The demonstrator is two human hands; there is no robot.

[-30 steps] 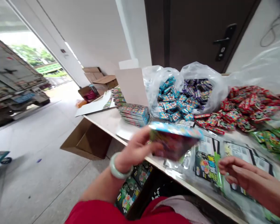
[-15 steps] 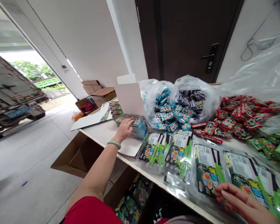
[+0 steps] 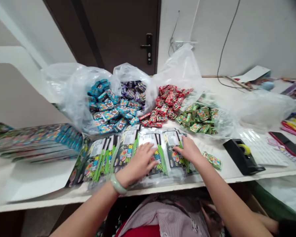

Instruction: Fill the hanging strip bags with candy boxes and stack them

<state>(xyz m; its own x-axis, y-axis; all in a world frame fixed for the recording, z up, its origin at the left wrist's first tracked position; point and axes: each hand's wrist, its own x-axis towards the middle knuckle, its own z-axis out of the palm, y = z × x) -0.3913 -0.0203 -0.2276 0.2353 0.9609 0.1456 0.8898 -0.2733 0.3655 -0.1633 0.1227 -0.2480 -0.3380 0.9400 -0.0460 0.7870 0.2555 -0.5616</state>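
A row of flat, clear-fronted candy packets [image 3: 95, 161], printed black and green, lies overlapping along the front of the table. My left hand [image 3: 141, 161] rests on a packet [image 3: 158, 169] in the middle of the row, its fingers stretched out and apart. At the right end of the row my right hand [image 3: 190, 150] touches the last packet [image 3: 173, 138], thumb and fingers spread over its right side. Neither hand has lifted anything. Behind the row lie heaps of small wrapped candies: blue [image 3: 108, 113], purple [image 3: 133, 90], red [image 3: 169, 100] and green [image 3: 199, 115].
Blurred stacks of filled packets [image 3: 64, 141] stand at the left beside a white carton flap [image 3: 22, 92]. A single green candy [image 3: 212, 160], a black tape dispenser [image 3: 243, 158], a paper sheet [image 3: 268, 154] and a phone [image 3: 288, 144] lie to the right.
The view has swung right. My left hand has left the stacked packets beside the carton and come onto the row. My right hand stays over the row, now at its right end.
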